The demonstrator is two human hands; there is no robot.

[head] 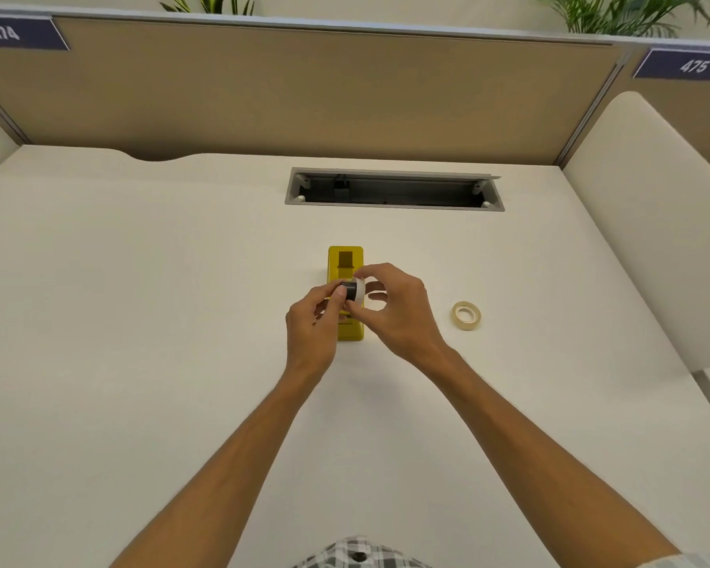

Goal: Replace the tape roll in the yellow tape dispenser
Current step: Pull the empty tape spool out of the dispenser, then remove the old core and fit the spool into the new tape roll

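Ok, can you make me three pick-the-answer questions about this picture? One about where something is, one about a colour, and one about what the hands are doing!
1. Where is the loose tape roll?
A. On the desk, right of the dispenser
B. Inside the cable slot
C. In the left hand

2. What colour is the tape dispenser?
A. Red
B. Yellow
C. Blue

3. What are the hands doing?
A. Resting flat
B. Both holding a small black-and-white spool
C. Waving

Answers:
1. A, it lies alone on the desk.
2. B, its body is yellow.
3. B, left hand and right hand pinch the spool above the dispenser.
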